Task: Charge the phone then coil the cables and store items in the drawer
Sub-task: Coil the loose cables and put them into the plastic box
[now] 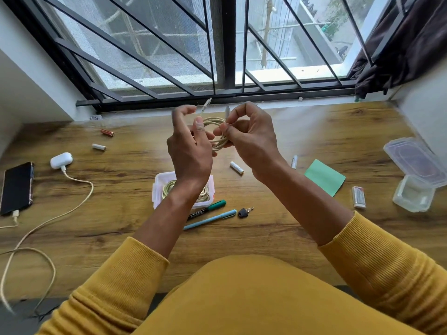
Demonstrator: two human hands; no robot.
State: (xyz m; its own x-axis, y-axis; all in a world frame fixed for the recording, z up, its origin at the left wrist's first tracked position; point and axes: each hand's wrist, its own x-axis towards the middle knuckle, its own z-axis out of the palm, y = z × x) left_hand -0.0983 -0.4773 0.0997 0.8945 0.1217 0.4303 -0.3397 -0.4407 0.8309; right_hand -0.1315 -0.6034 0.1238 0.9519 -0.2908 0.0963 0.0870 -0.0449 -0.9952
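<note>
Above the bench (278, 238), the right hand (251, 139) pinches a coiled cable (219, 141). The left hand (191, 151) curls its fingers around the coil's other side. A phone (17, 187) lies plugged in at far left.

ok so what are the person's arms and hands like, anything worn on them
Both arms wear mustard-yellow ribbed knit sleeves, the left sleeve and right sleeve pushed up to leave the forearms bare. The left hand and right hand are bare, with no gloves.
</note>
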